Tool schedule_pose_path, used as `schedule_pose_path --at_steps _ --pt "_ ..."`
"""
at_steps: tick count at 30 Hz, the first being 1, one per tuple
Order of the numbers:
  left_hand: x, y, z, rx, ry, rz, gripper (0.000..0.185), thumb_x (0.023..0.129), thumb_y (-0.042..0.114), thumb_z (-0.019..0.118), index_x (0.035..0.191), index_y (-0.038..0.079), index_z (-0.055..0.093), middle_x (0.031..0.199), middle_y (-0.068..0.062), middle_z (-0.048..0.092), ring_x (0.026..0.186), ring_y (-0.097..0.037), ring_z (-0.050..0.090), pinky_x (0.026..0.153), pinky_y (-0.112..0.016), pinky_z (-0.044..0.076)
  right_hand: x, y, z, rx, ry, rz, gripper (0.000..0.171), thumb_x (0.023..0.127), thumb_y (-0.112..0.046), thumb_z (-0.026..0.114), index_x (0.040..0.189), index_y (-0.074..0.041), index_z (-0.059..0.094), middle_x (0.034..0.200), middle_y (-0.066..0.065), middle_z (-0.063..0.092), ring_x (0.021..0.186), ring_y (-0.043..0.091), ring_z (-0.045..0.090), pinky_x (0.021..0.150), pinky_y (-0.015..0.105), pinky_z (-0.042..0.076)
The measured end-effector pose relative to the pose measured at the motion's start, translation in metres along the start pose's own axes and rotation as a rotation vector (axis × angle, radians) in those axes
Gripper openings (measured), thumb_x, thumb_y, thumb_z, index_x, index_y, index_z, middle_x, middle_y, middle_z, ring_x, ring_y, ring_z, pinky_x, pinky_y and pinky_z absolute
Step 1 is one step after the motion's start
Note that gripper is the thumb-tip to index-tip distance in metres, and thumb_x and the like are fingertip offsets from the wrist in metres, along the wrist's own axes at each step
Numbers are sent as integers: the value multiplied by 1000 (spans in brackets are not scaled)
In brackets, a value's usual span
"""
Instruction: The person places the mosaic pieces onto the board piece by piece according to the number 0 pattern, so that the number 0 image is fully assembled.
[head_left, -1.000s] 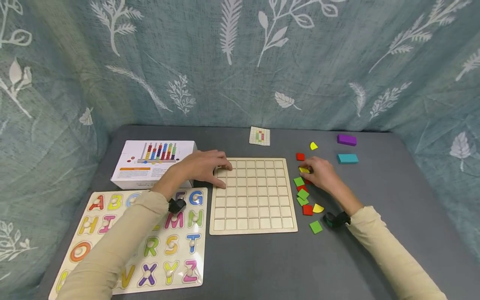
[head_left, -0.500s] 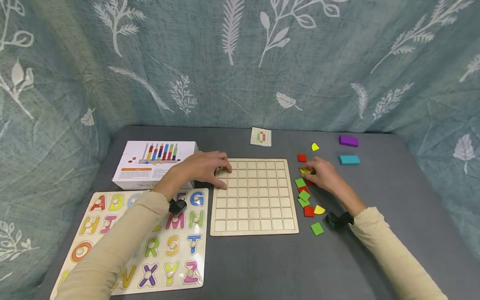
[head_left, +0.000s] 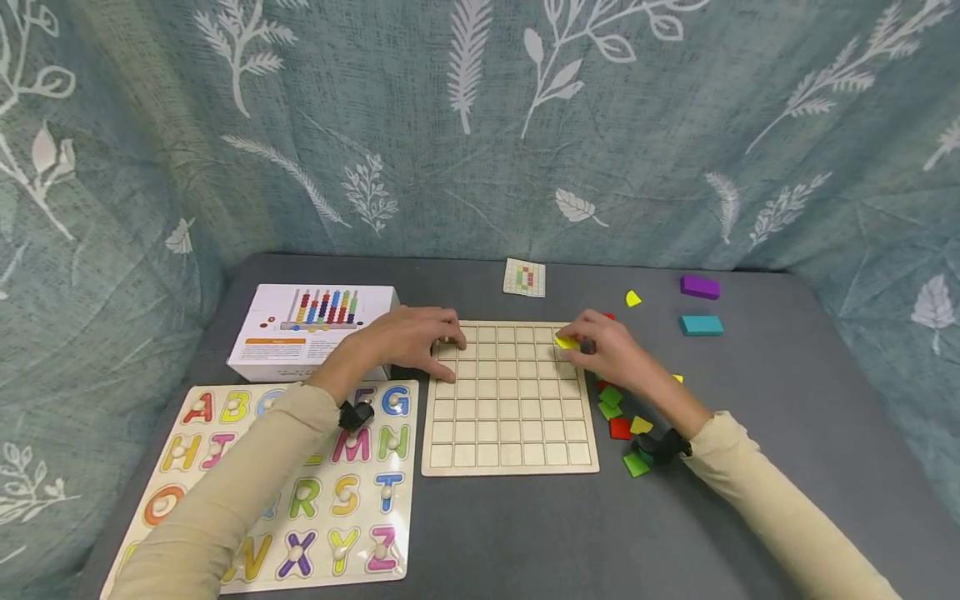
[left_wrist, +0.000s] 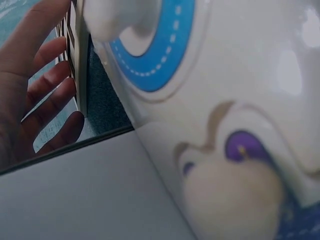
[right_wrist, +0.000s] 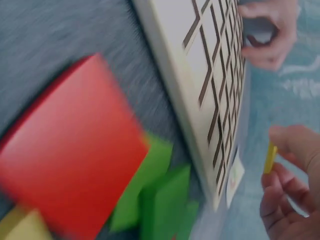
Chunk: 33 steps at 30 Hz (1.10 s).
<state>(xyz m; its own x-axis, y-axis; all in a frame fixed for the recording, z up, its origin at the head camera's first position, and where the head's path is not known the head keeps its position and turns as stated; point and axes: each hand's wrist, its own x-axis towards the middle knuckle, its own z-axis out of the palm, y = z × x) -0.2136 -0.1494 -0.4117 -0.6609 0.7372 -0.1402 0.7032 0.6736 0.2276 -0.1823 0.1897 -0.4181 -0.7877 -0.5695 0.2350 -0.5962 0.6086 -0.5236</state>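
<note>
A wooden grid board (head_left: 510,433) lies in the middle of the grey table, its cells bare. My left hand (head_left: 417,335) rests on the board's far left corner, thumb at the left edge and fingers curled over the top. In the left wrist view those fingers (left_wrist: 50,95) lie against the board's edge (left_wrist: 79,55). My right hand (head_left: 603,347) pinches a yellow tile (head_left: 566,342) over the board's far right cells. The right wrist view shows the yellow tile (right_wrist: 270,157) held edge-on between fingertips, above the grid board (right_wrist: 210,75).
Loose red, green and yellow tiles (head_left: 618,412) lie right of the board. A pattern card (head_left: 524,277), a purple block (head_left: 700,287) and a teal block (head_left: 701,325) sit at the back. A white box (head_left: 311,329) and an alphabet puzzle (head_left: 292,483) fill the left side.
My right hand lifted the yellow tile from the loose pile and carried it left over the board's far right corner. The left hand stayed on the board.
</note>
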Motion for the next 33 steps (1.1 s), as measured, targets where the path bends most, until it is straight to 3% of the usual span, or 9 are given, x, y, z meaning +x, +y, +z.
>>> schedule_pose_path --at_steps 4,10,18,26,33 --pt "1 0 -1 3 3 3 48 77 60 72 115 30 67 112 9 56 82 -7 47 67 -26 39 16 -10 9 14 -38 -54 22 84 -9 74 105 -6 72 98 8 61 79 21 57 63 25 43" --pt "3 -2 -3 12 -2 -21 48 77 62 71 115 32 67 112 10 56 83 -6 48 69 -27 40 41 -23 24 -53 -116 -142 20 87 -12 72 106 -11 73 100 3 63 80 19 60 67 28 46" --pt "2 -1 -2 -12 -14 -15 47 77 62 71 114 32 66 111 10 56 82 -6 47 69 -26 40 61 -28 39 -20 -155 -288 18 88 -9 70 106 -7 73 100 7 64 83 19 60 71 30 49" --pt "2 -1 -1 -8 1 -7 47 77 62 71 113 32 67 109 11 56 81 -6 47 68 -26 39 67 -27 50 30 -190 -299 17 88 -6 68 105 -5 74 103 11 64 84 20 59 71 29 48" --pt "1 -2 -1 8 16 11 48 77 62 71 113 31 67 107 10 56 79 -6 47 65 -25 39 70 -26 57 5 -191 -282 17 88 -6 68 105 -4 71 103 10 66 85 18 60 74 30 50"
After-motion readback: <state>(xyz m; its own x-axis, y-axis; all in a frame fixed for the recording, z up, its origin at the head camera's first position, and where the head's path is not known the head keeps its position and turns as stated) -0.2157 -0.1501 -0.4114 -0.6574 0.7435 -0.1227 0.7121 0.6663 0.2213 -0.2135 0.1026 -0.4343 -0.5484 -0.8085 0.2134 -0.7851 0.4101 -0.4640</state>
